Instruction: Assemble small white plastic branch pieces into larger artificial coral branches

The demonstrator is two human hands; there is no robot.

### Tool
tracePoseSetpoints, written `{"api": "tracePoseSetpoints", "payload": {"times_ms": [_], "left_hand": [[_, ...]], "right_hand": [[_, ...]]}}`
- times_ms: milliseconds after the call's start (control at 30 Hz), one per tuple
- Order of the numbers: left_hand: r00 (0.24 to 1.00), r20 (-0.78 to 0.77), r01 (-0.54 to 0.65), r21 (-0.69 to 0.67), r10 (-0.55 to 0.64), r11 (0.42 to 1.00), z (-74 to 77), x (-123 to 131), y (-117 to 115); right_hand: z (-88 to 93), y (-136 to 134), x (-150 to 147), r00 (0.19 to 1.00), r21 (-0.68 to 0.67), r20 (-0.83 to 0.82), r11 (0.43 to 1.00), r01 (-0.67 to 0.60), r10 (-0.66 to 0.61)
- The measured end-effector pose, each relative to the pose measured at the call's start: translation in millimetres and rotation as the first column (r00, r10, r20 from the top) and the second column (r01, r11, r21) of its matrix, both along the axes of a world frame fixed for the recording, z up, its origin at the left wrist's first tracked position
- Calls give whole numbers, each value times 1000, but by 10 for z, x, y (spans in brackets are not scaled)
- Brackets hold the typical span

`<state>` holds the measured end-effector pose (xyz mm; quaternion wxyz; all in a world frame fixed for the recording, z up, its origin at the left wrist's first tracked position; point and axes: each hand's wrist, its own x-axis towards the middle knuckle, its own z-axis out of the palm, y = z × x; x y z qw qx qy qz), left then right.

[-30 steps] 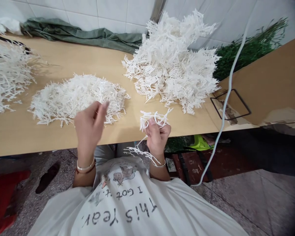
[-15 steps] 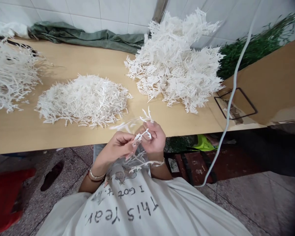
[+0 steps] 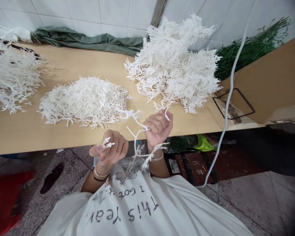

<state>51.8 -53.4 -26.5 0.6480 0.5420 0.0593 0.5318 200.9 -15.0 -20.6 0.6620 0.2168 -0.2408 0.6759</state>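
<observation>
My left hand is closed, pinching a small white plastic sprig between thumb and fingers. To its right, my right hand is wrapped around a white branching plastic stem. Thin forked arms of that stem dangle below the fist and reach left, and some tips stick out above the fingers. The two hands are apart, at the front edge of the table. Just beyond them lies a low pile of short white sprigs. A taller heap of white branches stands behind my right hand.
More white branches lie at the left on the tan table. A green cloth runs along the tiled wall. A white cable hangs at the right, near a black wire frame, cardboard and green plastic foliage.
My hands were together on the white stem and have separated. The left moved left and down with a small sprig; the right moved slightly right and up, keeping the stem.
</observation>
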Motion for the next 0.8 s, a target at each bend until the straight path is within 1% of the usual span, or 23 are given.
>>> {"api": "tracePoseSetpoints", "payload": {"times_ms": [33, 67, 100, 133, 167, 200, 233, 267, 300, 333, 400, 467, 533, 600, 633, 700, 800], "left_hand": [[995, -57, -73, 56, 76, 996, 76, -45, -7], [978, -130, -154, 89, 165, 984, 164, -87, -2], [941, -221, -239, 99, 256, 966, 257, -129, 18], [855, -346, -361, 135, 386, 923, 348, -172, 56], [724, -492, -455, 186, 483, 871, 429, -218, 114], [566, -606, -517, 267, 558, 814, 495, -269, 189], [413, -665, -556, 358, 623, 750, 543, -324, 278], [283, -681, -596, 427, 675, 680, 572, -383, 375], [174, -681, -630, 478, 711, 612, 585, -444, 474], [88, -682, -653, 511, 726, 559, 586, -503, 569], [-27, -686, -691, 538, 727, 483, 569, -604, 729], [-114, -690, -721, 553, 715, 419, 550, -673, 832], [-186, -687, -744, 565, 702, 356, 538, -708, 883], [-245, -679, -757, 580, 692, 301, 528, -726, 907], [-253, -674, -759, 583, 694, 289, 522, -733, 918], [-227, -652, -756, 586, 724, 291, 508, -748, 943], [-132, -590, -757, 578, 796, 303, 509, -740, 954]], "right_hand": [[21, 5, 54, 992, -33, 107, 997, 75, -71], [48, -2, 99, 962, -75, 235, 984, 163, -141], [79, -20, 134, 910, -121, 363, 958, 259, -200], [110, -43, 159, 847, -158, 471, 920, 357, -248], [138, -67, 176, 787, -185, 548, 876, 445, -285], [161, -86, 186, 740, -203, 597, 834, 513, -310], [178, -100, 194, 710, -214, 620, 799, 562, -334], [187, -106, 200, 694, -222, 628, 773, 594, -353], [192, -107, 208, 686, -230, 625, 752, 617, -371], [192, -103, 218, 685, -237, 616, 738, 632, -389], [189, -94, 247, 695, -243, 588, 728, 641, -415], [187, -88, 285, 719, -239, 546, 742, 626, -430], [185, -89, 325, 739, -233, 504, 753, 615, -447], [180, -88, 360, 737, -234, 487, 743, 627, -468], [176, -85, 374, 731, -236, 487, 733, 638, -479], [164, -75, 388, 720, -234, 488, 721, 653, -494], [152, -51, 375, 713, -237, 471, 704, 670, -520]]}}
